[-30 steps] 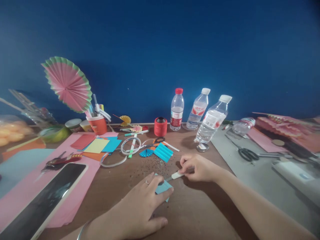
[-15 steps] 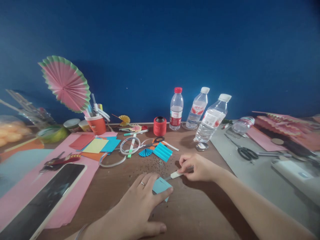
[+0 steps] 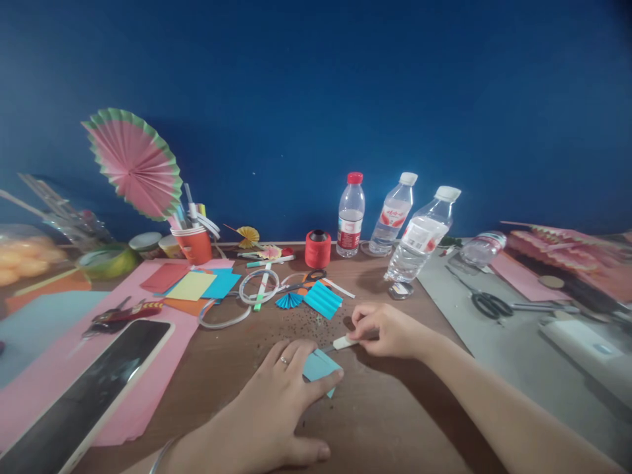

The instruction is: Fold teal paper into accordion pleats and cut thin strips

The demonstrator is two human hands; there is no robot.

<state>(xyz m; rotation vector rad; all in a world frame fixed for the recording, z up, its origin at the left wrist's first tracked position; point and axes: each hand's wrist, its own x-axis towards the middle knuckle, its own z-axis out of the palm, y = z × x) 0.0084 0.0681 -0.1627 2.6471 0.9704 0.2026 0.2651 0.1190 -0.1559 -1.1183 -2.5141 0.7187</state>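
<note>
My left hand (image 3: 281,395) lies open on the table, fingers spread, pressing on a small light-blue piece of paper (image 3: 322,368). A dark slit or line shows near the paper's upper edge. My right hand (image 3: 388,331) is closed round a white-handled knife (image 3: 344,342), whose thin blade points left and reaches the paper's upper right edge. Just beyond the hands lie a pleated blue paper square (image 3: 322,299) and a small blue paper fan (image 3: 289,301). Dark specks are scattered around them.
A red thread spool (image 3: 317,249) and water bottles (image 3: 350,217) stand at the back. Scissors (image 3: 488,305) lie on the grey mat at right. A phone (image 3: 93,395) and coloured paper squares (image 3: 190,287) lie at left, near a cup (image 3: 194,246) holding a paper fan (image 3: 135,164).
The knife has shifted slightly left, its blade closer over the paper's edge. My left hand keeps its place on the paper. The whole view has shifted a little.
</note>
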